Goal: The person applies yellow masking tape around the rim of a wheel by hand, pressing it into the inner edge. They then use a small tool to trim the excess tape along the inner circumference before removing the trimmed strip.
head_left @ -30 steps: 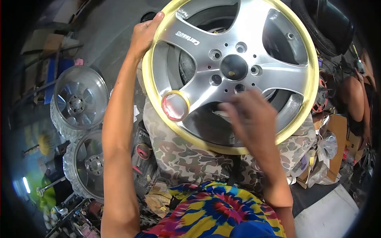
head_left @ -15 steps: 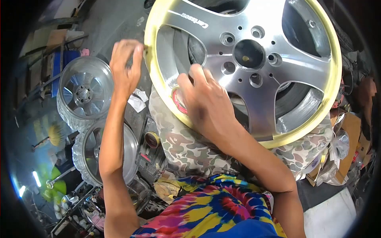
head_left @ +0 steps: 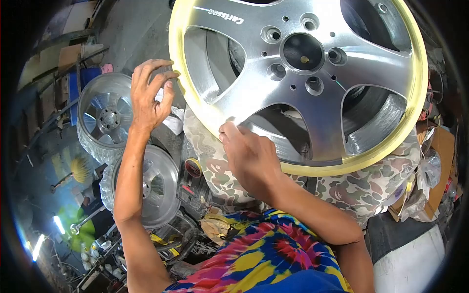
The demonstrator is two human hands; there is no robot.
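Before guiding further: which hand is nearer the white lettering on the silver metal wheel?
Left hand, at the wheel's left edge, below-left of the lettering; the right hand is farther down, by the lower-left rim.

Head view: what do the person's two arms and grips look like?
The left grip and right grip wear no gloves, and I can see no rings or watch; the right is slightly blurred. The forearms are bare of sleeves, without cables. The shirt is tie-dyed blue, yellow and pink.
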